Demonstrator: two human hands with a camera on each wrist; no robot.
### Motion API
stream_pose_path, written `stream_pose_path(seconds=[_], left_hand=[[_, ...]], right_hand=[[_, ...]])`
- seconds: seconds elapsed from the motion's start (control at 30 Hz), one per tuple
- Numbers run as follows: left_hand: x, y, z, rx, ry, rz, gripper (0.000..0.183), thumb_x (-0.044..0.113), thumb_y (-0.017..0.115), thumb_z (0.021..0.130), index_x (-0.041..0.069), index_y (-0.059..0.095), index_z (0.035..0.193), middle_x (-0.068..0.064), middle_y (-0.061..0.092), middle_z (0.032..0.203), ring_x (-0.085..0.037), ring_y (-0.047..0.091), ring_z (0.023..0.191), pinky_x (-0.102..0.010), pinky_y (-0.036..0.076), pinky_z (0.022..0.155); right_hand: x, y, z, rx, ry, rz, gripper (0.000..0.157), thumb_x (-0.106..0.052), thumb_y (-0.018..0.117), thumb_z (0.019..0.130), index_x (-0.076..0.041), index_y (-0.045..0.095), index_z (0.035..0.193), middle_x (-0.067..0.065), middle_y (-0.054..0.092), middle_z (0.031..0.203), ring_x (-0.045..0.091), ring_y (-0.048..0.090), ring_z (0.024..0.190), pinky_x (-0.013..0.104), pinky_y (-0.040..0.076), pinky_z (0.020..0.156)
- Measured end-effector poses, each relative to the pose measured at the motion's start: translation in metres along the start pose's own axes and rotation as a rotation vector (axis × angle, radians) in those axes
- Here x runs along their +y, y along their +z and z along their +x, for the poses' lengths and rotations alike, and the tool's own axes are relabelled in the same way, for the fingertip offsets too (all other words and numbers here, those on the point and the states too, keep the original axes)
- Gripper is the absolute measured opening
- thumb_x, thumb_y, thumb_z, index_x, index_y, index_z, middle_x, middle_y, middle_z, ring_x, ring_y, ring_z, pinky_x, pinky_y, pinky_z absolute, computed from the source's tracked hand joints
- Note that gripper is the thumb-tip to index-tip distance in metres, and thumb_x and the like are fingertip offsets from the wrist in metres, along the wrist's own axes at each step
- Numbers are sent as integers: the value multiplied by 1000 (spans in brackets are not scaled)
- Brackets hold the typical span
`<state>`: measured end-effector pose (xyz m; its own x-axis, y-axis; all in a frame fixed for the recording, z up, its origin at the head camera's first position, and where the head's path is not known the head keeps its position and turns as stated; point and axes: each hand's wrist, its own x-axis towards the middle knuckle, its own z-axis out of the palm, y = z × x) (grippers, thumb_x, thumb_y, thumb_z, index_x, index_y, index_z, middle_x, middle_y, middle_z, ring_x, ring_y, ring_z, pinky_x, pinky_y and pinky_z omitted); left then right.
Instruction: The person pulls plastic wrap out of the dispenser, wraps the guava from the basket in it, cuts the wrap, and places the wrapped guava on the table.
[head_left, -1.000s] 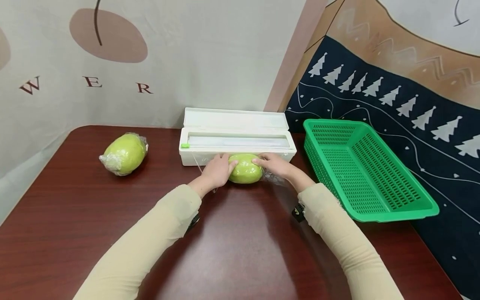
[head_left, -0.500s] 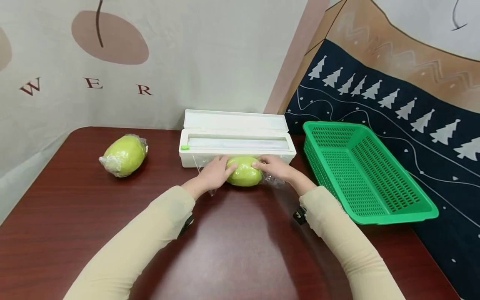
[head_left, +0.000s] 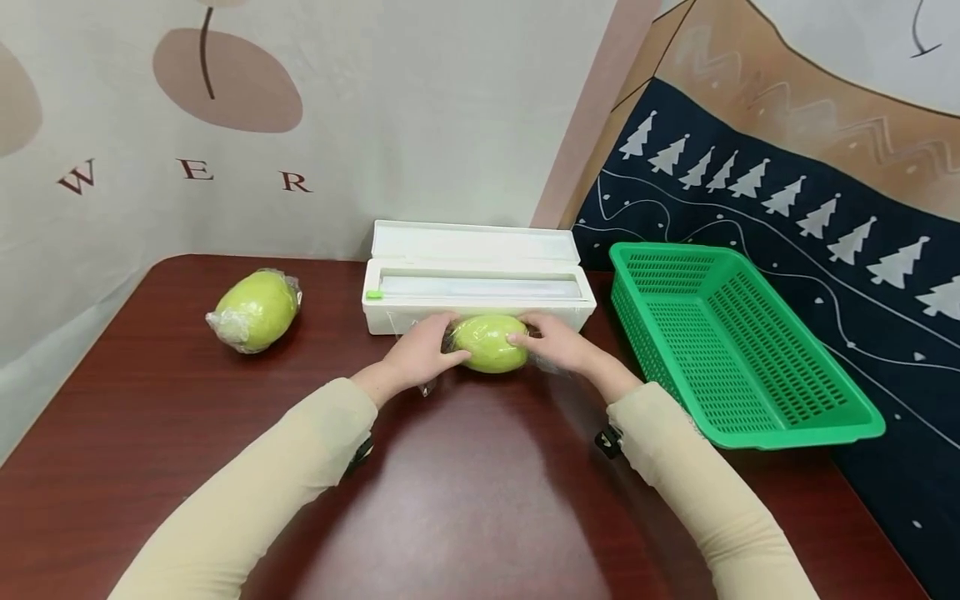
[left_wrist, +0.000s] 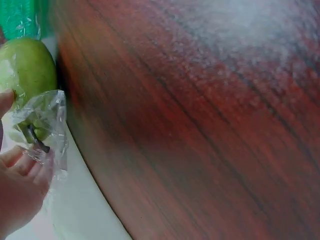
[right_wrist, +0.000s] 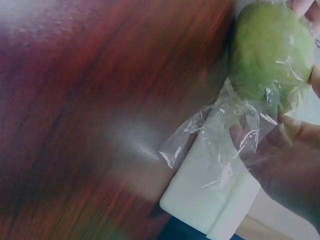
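Head view: the green fruit (head_left: 491, 344) is held btwn both hands, approx. centre of the dark red table (head_left: 480, 500), just in front of the white box (head_left: 480, 323); whether the tabletop is touched by it can't be told. By the R hand (head_left: 558, 340) the fruit's right end is grasped, thumb laid on top & fingers tucked behind. By the L hand (head_left: 416, 350) the other end is flanked, thumb tip set at the fruit's edge. Lid (head_left: 476, 242) of the box is raised at the back; a small green tab (head_left: 373, 294) is seen at its left end. A 2nd fruit (head_left: 261, 308), wrapped in clear film (head_left: 230, 327), is placed near the table's left rear corner. Green basket (head_left: 862, 422) is set to the right of the box, tilted in view.

L wrist view: the fruit's stem (left_wrist: 37, 137) is covered by loose film (left_wrist: 59, 112); L-hand fingers (left_wrist: 30, 167) are held at that end, but whether film is pinched can't be told.

R wrist view: fruit is gripped btwn R thumb & fingers, approx. upper right of the view; crumpled plastic (right_wrist: 225, 142) is left hanging off that end, over the box.
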<state>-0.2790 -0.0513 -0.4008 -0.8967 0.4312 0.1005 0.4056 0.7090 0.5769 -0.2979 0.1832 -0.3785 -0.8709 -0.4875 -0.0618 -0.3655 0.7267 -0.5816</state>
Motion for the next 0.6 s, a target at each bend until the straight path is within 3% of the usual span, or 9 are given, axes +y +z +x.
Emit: stream_pose_path(seconds=[0.27,0.47,0.6], left_hand=[[1,-1,-3,9,-25,125,58,36,63,87,-1,49,129,-19,53,128,-34,46,124,-45,37,105],[3,-1,-5,8,-19,139,63,37,65,85,-3,47,130,-19,52,130,-35,46,124,-46,36,105],[3,-2,-7,10,-8,134,69,40,66,83,-2,45,133,-19,50,133,-34,43,127,-46,34,108]], right_hand=[[-17,4,-13,114,45,-343,69,-50,55,89,-3,43,138,18,50,134,31,45,126,48,44,98],[-27,9,-18,169,-65,-427,67,-42,69,82,-1,50,132,16,54,129,30,50,121,42,44,99],[-26,9,-21,177,-76,-432,68,-37,74,78,-3,49,132,14,53,130,28,50,120,41,46,97]])
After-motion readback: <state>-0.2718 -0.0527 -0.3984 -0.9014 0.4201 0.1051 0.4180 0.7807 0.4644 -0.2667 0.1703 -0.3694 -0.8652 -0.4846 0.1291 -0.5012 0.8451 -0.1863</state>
